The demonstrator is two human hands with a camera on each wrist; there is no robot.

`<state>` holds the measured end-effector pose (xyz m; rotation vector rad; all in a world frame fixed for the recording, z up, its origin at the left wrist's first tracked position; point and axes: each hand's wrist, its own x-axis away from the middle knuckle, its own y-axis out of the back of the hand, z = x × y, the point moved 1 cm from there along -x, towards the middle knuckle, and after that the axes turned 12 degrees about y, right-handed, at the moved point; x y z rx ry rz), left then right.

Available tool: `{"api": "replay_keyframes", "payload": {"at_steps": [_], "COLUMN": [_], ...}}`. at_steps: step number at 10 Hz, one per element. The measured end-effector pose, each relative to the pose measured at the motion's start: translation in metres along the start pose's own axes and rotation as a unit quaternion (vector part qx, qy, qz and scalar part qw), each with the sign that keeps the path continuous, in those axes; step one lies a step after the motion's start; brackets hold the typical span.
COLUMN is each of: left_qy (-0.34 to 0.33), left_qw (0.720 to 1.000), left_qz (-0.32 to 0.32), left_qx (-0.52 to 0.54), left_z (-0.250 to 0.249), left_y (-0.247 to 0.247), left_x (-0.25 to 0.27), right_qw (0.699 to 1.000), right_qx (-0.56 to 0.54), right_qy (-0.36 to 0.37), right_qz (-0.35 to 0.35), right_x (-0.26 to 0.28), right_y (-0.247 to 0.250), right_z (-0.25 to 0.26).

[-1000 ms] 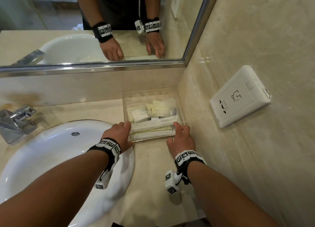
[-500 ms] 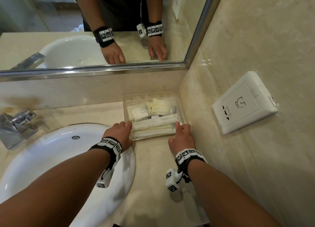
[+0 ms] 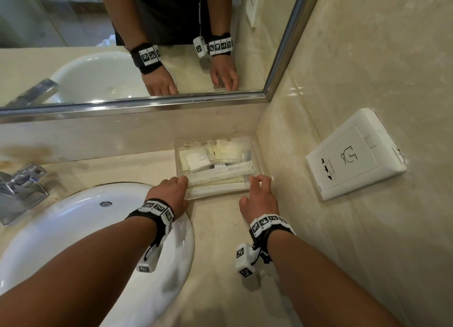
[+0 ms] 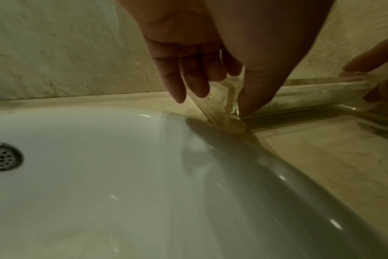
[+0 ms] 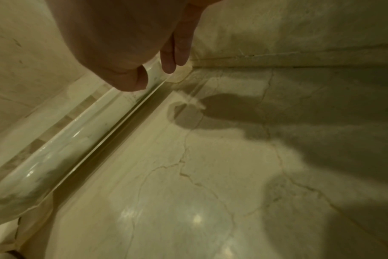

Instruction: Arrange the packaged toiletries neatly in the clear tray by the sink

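A clear tray sits on the beige counter in the corner under the mirror. White packaged toiletries fill it, with long packets lying across its near half. My left hand touches the tray's near left corner. In the left wrist view that hand has its fingers straight along the tray's left wall and its thumb on the front wall. My right hand rests at the near right corner. The right wrist view shows its thumb against the tray's front wall and its fingers at the corner.
A white sink basin lies left of the tray, with a chrome faucet at the far left. The mirror spans the back wall. A white socket panel is mounted on the right wall. Bare counter runs between my forearms.
Both hands stay at the tray's near corners. The head view has tilted slightly; I see no clear shift of the tray or the packets.
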<state>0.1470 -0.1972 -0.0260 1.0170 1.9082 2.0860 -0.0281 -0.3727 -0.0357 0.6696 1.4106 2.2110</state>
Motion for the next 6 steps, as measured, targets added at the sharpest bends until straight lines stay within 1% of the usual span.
{"api": "replay_keyframes", "payload": {"at_steps": [2, 3, 4, 5, 6], "left_qy": [0.008, 0.003, 0.003, 0.012, 0.016], "left_qw": [1.000, 0.999, 0.998, 0.997, 0.995], "left_qz": [0.017, 0.025, 0.035, 0.016, 0.014], "left_qx": [0.013, 0.024, 0.048, 0.069, 0.093], "left_z": [0.002, 0.004, 0.012, 0.028, 0.044], "left_y": [-0.001, 0.007, 0.013, 0.024, 0.030], "left_x": [0.005, 0.013, 0.029, 0.041, 0.061], "right_qw": [0.999, 0.999, 0.998, 0.999, 0.997], "right_qx": [-0.021, -0.027, -0.013, -0.021, -0.025], "right_qy": [-0.003, -0.002, 0.015, 0.030, 0.052], "right_qz": [0.025, 0.041, 0.056, 0.038, 0.053], "right_x": [0.008, 0.014, 0.023, 0.027, 0.040], "right_y": [-0.001, 0.004, 0.007, 0.017, 0.023], "right_z": [0.001, 0.005, 0.014, 0.027, 0.039]}}
